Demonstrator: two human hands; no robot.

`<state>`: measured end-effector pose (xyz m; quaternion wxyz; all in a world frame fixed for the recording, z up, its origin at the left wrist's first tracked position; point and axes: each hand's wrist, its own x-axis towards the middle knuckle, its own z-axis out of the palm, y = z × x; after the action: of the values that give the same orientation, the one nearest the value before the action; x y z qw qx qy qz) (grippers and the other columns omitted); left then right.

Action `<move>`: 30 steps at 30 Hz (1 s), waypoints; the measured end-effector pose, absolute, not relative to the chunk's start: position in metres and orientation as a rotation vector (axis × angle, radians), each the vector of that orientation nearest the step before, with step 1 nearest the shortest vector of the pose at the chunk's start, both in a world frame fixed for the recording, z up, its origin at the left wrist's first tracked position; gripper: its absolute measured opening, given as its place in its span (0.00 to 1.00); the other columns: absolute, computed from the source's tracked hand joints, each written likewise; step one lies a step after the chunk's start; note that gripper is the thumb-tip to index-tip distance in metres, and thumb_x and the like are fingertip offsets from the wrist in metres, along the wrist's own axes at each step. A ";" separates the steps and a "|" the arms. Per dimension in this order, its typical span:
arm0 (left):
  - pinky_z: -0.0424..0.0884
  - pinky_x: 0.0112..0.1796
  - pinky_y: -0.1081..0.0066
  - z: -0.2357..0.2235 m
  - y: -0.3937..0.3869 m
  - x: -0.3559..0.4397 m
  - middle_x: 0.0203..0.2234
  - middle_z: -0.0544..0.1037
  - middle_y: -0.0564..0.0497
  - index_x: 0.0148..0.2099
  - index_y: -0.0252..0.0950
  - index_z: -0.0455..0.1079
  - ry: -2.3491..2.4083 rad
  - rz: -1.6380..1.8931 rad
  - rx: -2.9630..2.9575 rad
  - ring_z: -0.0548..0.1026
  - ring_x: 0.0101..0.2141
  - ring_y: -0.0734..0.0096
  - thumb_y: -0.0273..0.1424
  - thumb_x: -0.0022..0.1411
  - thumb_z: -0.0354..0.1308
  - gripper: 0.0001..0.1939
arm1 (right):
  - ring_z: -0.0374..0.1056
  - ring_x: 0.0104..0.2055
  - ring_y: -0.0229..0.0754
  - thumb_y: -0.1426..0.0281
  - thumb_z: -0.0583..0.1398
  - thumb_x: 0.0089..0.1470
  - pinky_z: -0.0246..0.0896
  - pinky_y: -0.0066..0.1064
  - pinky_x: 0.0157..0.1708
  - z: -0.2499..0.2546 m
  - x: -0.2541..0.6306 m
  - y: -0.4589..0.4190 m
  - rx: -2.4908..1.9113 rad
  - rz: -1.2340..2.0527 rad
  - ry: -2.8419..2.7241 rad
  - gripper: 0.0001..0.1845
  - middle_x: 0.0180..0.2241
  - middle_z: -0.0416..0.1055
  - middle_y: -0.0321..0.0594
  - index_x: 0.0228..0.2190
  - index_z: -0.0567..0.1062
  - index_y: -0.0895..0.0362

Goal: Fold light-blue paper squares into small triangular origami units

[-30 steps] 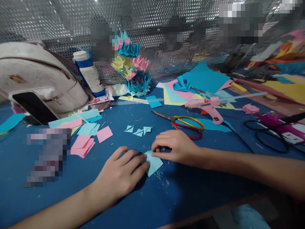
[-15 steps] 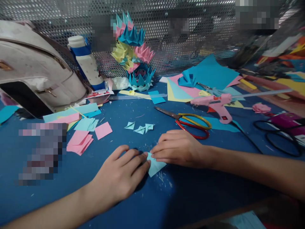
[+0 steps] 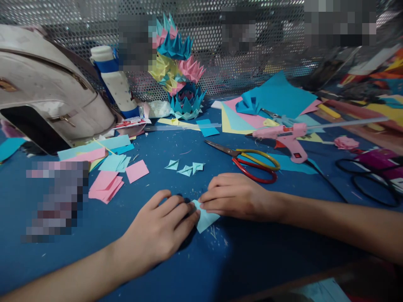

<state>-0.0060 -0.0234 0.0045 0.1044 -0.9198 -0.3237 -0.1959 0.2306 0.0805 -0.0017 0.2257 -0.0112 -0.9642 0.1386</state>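
Near the tabletop's front edge: your light-blue paper square lies on the bare blue tabletop, about midway between its left and right sides.
Paper and fingers: the sheet lies to the right of your left fingertips and on the near side of your right fingertips; neither hand is nearer, as both touch it.
Long axis: none stands out; one corner points toward the front edge, another to the right, and the rest is covered.
Left hand: fingers bent and slightly spread, tips resting on the paper's left part; the thumb is hidden, so you cannot tell whether they pinch it.
Right hand: fingers drawn together over the far part of the paper; whether they press or pinch is hidden too.
Folded pieces: three small light-blue ones sit just beyond your fingertips, toward the back edge, apart from your hands.
Scissors: just beyond your right hand, blades pointing left, handles near your knuckles; these stand closest in the way.
Glue gun: farther toward the back right corner, its cord running behind your right forearm.
Pink squares: left of your left hand, beside light-blue squares.
Paper tower: at the back edge, before the perforated screen, well apart from both hands.
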 end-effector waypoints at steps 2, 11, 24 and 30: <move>0.64 0.44 0.61 0.004 -0.023 -0.006 0.41 0.80 0.47 0.51 0.33 0.72 -0.952 -0.562 -2.708 0.74 0.40 0.65 0.25 0.75 0.41 0.17 | 0.68 0.43 0.37 0.69 0.56 0.66 0.62 0.31 0.43 -0.001 0.231 0.081 -0.043 0.369 -2.681 0.10 0.42 0.77 0.40 0.40 0.77 0.57; 0.62 0.45 0.60 0.003 -0.024 -0.006 0.41 0.79 0.48 0.52 0.33 0.72 -0.964 -0.596 -2.716 0.73 0.40 0.64 0.25 0.76 0.41 0.18 | 0.67 0.44 0.38 0.68 0.55 0.67 0.61 0.32 0.44 0.000 0.231 0.083 -0.036 0.388 -2.716 0.11 0.44 0.77 0.40 0.41 0.77 0.56; 0.59 0.44 0.59 0.001 -0.022 -0.005 0.41 0.76 0.47 0.55 0.34 0.70 -1.046 -0.529 -2.815 0.70 0.40 0.61 0.25 0.76 0.41 0.17 | 0.59 0.40 0.42 0.64 0.55 0.67 0.51 0.33 0.39 0.002 0.225 0.081 -0.199 0.314 -2.792 0.13 0.41 0.70 0.43 0.44 0.79 0.53; 0.59 0.45 0.58 0.000 -0.022 -0.006 0.41 0.76 0.47 0.55 0.35 0.70 -1.056 -0.518 -2.832 0.70 0.40 0.61 0.24 0.75 0.43 0.16 | 0.57 0.33 0.41 0.65 0.52 0.68 0.43 0.34 0.32 0.021 0.229 0.079 -0.124 0.151 -2.938 0.15 0.31 0.70 0.40 0.44 0.78 0.55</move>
<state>-0.0063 -0.0221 0.0002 0.0373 -0.9229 -0.3441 -0.1688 0.2291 0.0791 0.0206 0.0983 -0.0419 -0.9930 0.0509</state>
